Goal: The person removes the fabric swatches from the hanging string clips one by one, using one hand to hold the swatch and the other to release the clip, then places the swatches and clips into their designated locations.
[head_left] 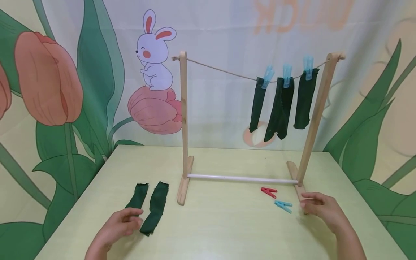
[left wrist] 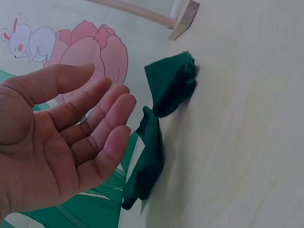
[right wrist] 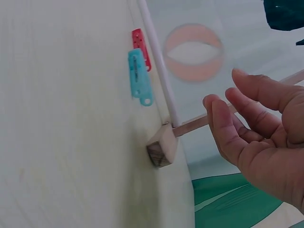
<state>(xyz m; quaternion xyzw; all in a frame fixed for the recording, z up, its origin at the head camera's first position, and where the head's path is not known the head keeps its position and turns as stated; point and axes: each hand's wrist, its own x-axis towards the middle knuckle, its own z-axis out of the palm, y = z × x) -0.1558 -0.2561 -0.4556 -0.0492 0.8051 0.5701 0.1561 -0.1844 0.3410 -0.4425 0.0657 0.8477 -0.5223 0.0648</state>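
Behind everything, a pale backdrop with printed tulips is hanging, and a white rabbit is sitting on it at about 11 o'clock of the head view. Before it, a light yellow table is spreading. The fingers of the left hand are bending loosely, a little apart from the thumb, and they are holding nothing. Likewise, the fingers of the right hand are curving softly with a gap to the thumb, and nothing is lying between them.

From the left hand, one dark green strip is lying at 1 o'clock, partly covered by this hand, and a second green strip at 2 o'clock; I cannot tell if the fingers are touching the first one. From the right hand, a blue clip is lying at 9 o'clock, with a red clip just beyond it. The hand is overlapping a wooden foot of the rack; contact I cannot tell.

Farther out, the wooden rack is standing with a white rod low between its posts. On its sagging rope, toward 2 o'clock, three dark green strips are hanging, each under a light blue clip.
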